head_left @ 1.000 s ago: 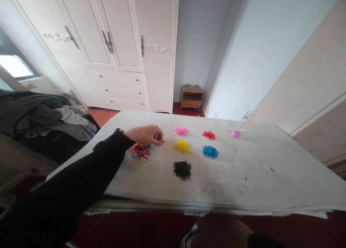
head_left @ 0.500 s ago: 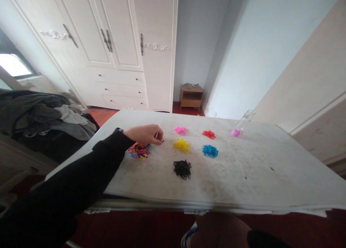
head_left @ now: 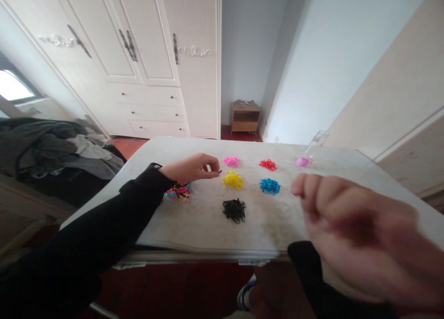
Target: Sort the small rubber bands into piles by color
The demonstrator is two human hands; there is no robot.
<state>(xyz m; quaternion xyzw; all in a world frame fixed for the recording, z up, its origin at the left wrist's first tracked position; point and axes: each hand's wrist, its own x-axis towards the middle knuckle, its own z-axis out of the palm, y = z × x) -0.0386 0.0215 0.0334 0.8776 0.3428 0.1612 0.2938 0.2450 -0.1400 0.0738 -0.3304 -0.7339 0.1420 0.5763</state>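
Note:
My left hand [head_left: 199, 167] pinches a small black rubber band [head_left: 220, 172] between thumb and forefinger, just left of the yellow rubber bands [head_left: 233, 180]. Below its wrist lies a mixed multicoloured pile of rubber bands [head_left: 179, 192], partly covered by the hand. On the right, close to the camera, my right hand [head_left: 350, 212] is raised over the table with curled fingers, a little blurred; what it holds, if anything, is hidden. Sorted piles lie between the hands: pink bands [head_left: 231, 161], red bands [head_left: 268, 165], blue bands [head_left: 270, 186] and black bands [head_left: 234, 210].
The white table [head_left: 204, 226] has a stained top. At its far right lies a clear bottle [head_left: 315, 144] beside a round pink-purple thing [head_left: 303, 161]. Beyond are a white wardrobe [head_left: 145, 108] and a small wooden cabinet [head_left: 245, 117]. Dark clothes [head_left: 52, 147] are heaped at left.
My left hand has moved right with the black rubber band, away from the mixed pile. My right hand has come into view from the right. The view has tilted slightly.

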